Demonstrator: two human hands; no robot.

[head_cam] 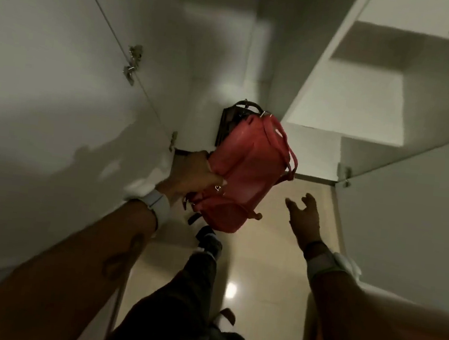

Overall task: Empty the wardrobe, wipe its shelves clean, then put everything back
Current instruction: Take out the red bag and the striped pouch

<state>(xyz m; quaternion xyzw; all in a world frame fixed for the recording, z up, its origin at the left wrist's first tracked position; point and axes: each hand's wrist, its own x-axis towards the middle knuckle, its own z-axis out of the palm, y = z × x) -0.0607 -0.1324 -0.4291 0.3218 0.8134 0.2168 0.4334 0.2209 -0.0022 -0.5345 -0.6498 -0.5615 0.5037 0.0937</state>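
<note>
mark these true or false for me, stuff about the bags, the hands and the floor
1. The left hand holds the red bag. True.
2. The right hand has a grip on the red bag's strap. False: it is open, holds nothing and is apart from the bag.
3. A dark bag sits behind the red bag, inside the wardrobe. True.
4. The red bag lies on the floor. False: it is held up in the air above the floor.
5. Each wrist wears a band: the left band and the right band. True.
</note>
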